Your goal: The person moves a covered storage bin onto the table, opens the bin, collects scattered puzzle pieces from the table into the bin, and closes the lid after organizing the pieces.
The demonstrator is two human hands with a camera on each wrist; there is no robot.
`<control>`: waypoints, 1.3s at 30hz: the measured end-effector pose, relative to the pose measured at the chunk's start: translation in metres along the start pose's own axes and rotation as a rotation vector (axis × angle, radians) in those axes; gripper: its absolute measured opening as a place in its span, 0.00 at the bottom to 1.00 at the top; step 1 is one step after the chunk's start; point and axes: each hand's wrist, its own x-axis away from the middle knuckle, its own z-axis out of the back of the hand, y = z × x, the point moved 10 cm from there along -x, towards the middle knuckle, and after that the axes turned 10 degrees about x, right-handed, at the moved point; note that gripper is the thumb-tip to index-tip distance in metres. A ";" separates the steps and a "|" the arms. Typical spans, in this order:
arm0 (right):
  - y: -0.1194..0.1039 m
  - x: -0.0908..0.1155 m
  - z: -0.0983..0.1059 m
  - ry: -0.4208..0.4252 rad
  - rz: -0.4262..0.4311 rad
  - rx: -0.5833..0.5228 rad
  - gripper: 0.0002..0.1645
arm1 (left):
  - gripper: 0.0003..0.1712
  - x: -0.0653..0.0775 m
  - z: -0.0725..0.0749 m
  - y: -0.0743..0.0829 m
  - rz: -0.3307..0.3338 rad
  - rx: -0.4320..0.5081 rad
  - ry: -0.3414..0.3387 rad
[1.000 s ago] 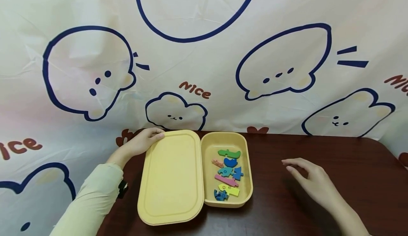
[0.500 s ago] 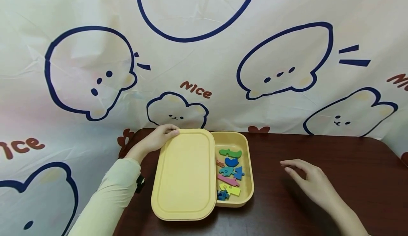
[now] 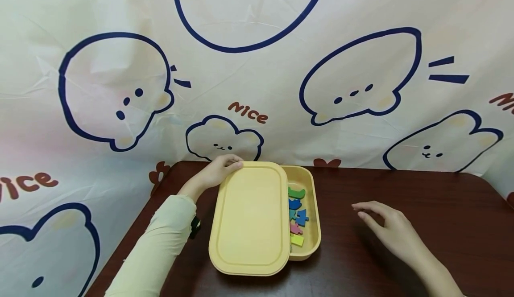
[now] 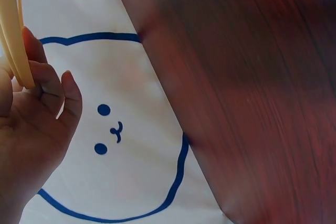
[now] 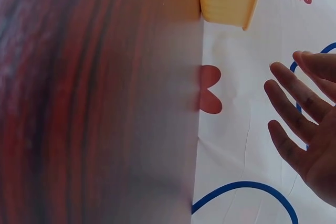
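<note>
My left hand pinches the far left corner of a pale yellow lid, thumb on top and fingers beneath. In the left wrist view the lid's edge sits between thumb and fingers. The lid covers the left part of a yellow box. On the box's uncovered right side lie a green piece, blue pieces, a pink piece and a yellow piece; others are hidden under the lid. My right hand hovers over the table right of the box, fingers relaxed, holding nothing.
A dark reddish-brown wooden table bears the box. Behind it hangs a white cloth printed with blue-outlined cartoon animals, meeting the table's back edge. A dark band shows on the left wrist.
My left hand has moved the lid rightward from beside the box to over its left part, hiding several of the pieces. The right hand has stayed nearly still.
</note>
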 end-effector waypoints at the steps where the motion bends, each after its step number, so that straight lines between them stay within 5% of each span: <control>1: 0.000 0.000 0.000 0.001 0.001 0.001 0.12 | 0.18 -0.001 -0.001 0.000 0.002 0.002 0.000; 19: 0.000 0.001 -0.005 -0.014 -0.005 0.001 0.12 | 0.19 -0.028 -0.023 -0.001 0.052 0.063 0.030; 39: 0.000 -0.001 -0.008 -0.041 -0.007 -0.032 0.13 | 0.18 -0.047 -0.041 0.015 -0.036 0.083 0.023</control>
